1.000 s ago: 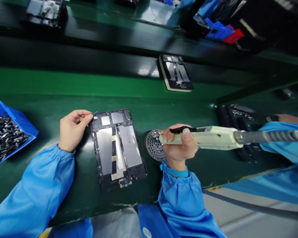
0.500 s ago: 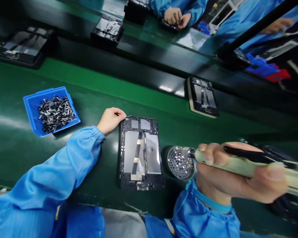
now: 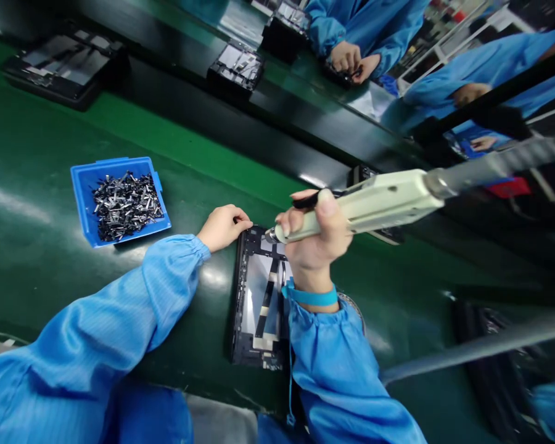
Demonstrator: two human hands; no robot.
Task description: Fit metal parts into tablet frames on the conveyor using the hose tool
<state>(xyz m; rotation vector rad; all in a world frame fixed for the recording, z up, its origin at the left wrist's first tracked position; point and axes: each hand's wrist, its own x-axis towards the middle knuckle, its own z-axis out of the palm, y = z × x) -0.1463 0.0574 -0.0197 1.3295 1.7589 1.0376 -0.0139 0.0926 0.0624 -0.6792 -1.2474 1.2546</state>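
Note:
An opened tablet chassis lies on the green bench in front of me, its shiny inner plates facing up. My left hand rests at its top left corner, fingers curled and pinched on something too small to make out. My right hand is wrapped round a pale electric screwdriver, whose tip sits over the chassis's upper edge, close to my left fingers. My right forearm covers the chassis's right side and most of the round screw dish.
A blue tray of small metal parts sits to the left. More opened tablets lie on the dark belt and far bench. Another person's hands work opposite. The screwdriver's cable runs off right.
My right hand has swung the screwdriver from the screw dish left and up onto the chassis's top edge. My left hand stayed at the top left corner. The view shifted slightly.

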